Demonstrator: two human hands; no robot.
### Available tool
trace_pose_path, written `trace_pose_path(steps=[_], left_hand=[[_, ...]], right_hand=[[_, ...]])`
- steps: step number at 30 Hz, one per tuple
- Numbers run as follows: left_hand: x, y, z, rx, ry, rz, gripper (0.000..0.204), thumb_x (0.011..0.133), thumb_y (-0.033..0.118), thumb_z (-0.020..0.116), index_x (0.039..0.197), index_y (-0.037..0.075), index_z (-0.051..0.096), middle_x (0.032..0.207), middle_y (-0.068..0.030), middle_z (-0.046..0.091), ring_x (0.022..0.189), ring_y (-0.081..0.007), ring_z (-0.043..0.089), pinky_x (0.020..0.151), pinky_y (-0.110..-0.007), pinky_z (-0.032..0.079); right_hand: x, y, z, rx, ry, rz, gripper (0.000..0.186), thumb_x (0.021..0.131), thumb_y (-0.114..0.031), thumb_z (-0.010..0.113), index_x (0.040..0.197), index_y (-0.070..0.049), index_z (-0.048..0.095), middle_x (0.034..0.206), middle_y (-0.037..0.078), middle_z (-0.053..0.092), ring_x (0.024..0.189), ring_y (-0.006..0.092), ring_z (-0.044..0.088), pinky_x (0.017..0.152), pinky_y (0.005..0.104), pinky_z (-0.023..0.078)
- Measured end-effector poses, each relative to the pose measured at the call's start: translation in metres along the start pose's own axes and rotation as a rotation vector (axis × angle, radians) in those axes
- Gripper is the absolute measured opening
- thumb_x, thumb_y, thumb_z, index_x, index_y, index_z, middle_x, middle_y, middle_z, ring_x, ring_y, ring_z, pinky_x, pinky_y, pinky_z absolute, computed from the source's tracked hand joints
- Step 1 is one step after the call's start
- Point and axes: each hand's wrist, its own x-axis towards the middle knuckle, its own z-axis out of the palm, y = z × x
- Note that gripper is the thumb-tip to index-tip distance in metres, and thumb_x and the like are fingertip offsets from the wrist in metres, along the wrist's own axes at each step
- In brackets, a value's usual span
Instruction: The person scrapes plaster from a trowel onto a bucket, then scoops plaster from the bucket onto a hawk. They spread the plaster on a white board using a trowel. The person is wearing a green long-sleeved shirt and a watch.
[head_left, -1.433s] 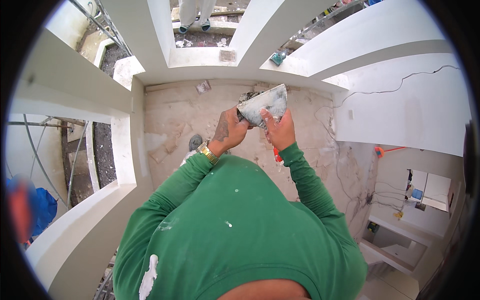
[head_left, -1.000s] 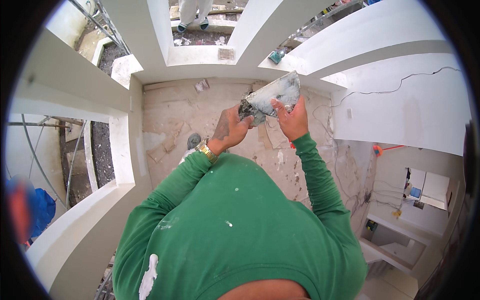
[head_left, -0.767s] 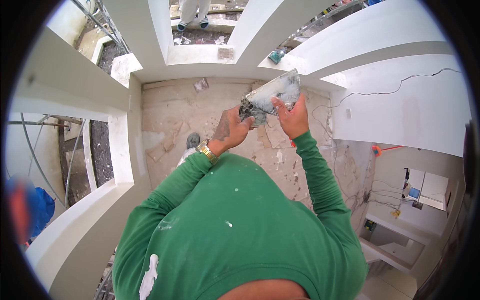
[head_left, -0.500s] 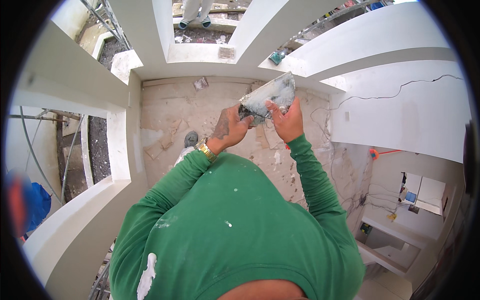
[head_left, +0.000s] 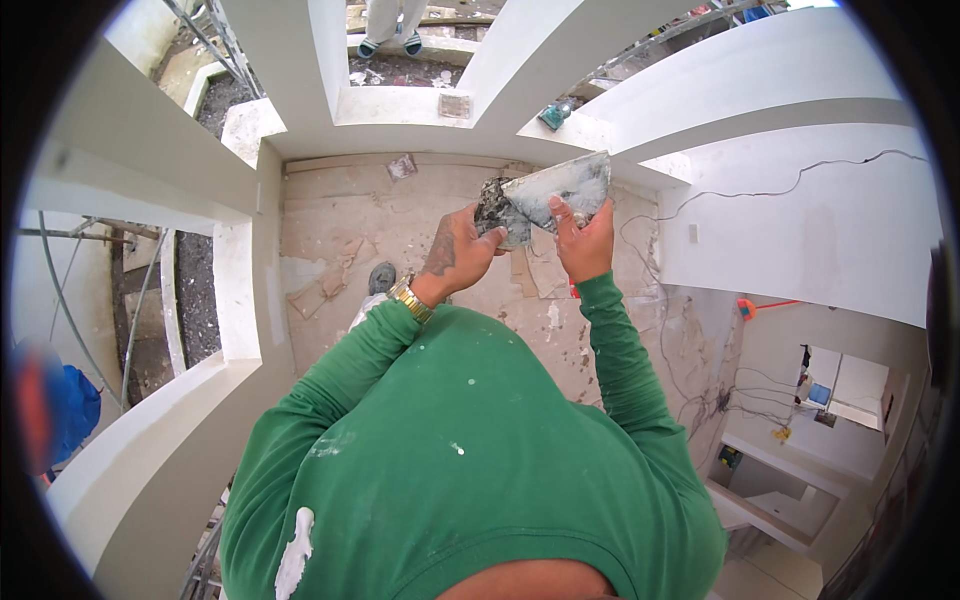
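In front of my chest, both hands are closed on flat, putty-smeared pieces that look like putty scrapers. My left hand (head_left: 462, 255), with a gold watch at the wrist, grips the dark, crusted scraper (head_left: 492, 208). My right hand (head_left: 586, 240) pinches the pale scraper (head_left: 572, 182), a broad whitish plate, with its thumb lying on top. The two plates overlap or touch at the pale one's left edge; I cannot tell which. Fingers hide the lower part of each, so any handles are out of sight.
Stained sheeting covers the floor (head_left: 340, 210). White window openings and a ledge (head_left: 400, 107) stand ahead; a turquoise tool (head_left: 553, 115) and a small square block (head_left: 454, 105) rest there. A thin cable (head_left: 790, 190) runs along the right wall. Another person's feet (head_left: 390, 45) show outside.
My right hand has shifted right with the pale scraper, which lies flatter. More of the dark scraper shows in my left hand, which has barely moved.
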Motion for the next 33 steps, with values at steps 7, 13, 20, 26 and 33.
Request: trace_pose_path(steps=[7,13,20,26,33], left_hand=[[0.001,-0.006,-0.003,-0.054,0.054,0.009,0.022,0.091,0.006,0.061,0.107,-0.009,0.061,0.088,-0.0159,0.072,0.075,-0.0187,0.072,0.069,-0.032,0.058],[0.003,-0.002,-0.009,-0.097,0.010,0.007,0.025,0.093,0.003,0.059,0.114,-0.011,0.058,0.103,-0.0162,0.071,0.088,-0.0207,0.073,0.077,-0.031,0.062],[0.007,-0.005,-0.007,-0.177,-0.042,-0.043,0.025,0.093,0.003,0.060,0.114,-0.010,0.057,0.104,-0.0156,0.070,0.090,-0.0218,0.072,0.079,-0.034,0.063],[0.017,-0.005,-0.002,-0.097,-0.186,-0.059,0.025,0.094,0.004,0.061,0.114,-0.010,0.058,0.104,-0.0152,0.070,0.091,-0.0206,0.070,0.079,-0.034,0.063],[0.011,-0.008,0.044,-0.055,-0.395,-0.093,0.027,0.094,0.005,0.061,0.116,-0.011,0.058,0.106,-0.0151,0.070,0.094,-0.0212,0.070,0.082,-0.035,0.062]], right_hand=[[0.000,-0.001,0.016,0.150,0.025,0.020,0.051,0.090,-0.028,0.076,0.113,0.007,0.047,0.106,0.014,0.067,0.094,0.0195,0.066,0.078,0.0299,0.054],[-0.011,0.010,0.012,0.175,0.072,0.050,0.051,0.090,-0.030,0.076,0.113,0.006,0.048,0.103,0.015,0.067,0.095,0.0200,0.066,0.082,0.0318,0.053],[-0.029,0.020,0.005,0.048,0.168,0.138,0.053,0.088,-0.032,0.078,0.112,0.005,0.048,0.103,0.018,0.067,0.093,0.0205,0.066,0.082,0.0335,0.053],[-0.057,0.031,-0.004,-0.012,0.332,0.181,0.054,0.088,-0.033,0.079,0.109,0.006,0.048,0.100,0.017,0.068,0.089,0.0206,0.066,0.079,0.0341,0.053],[-0.100,0.040,-0.021,0.108,0.663,0.259,0.043,0.091,-0.025,0.076,0.109,-0.001,0.045,0.099,0.007,0.063,0.076,0.0087,0.059,0.053,0.0242,0.048]])
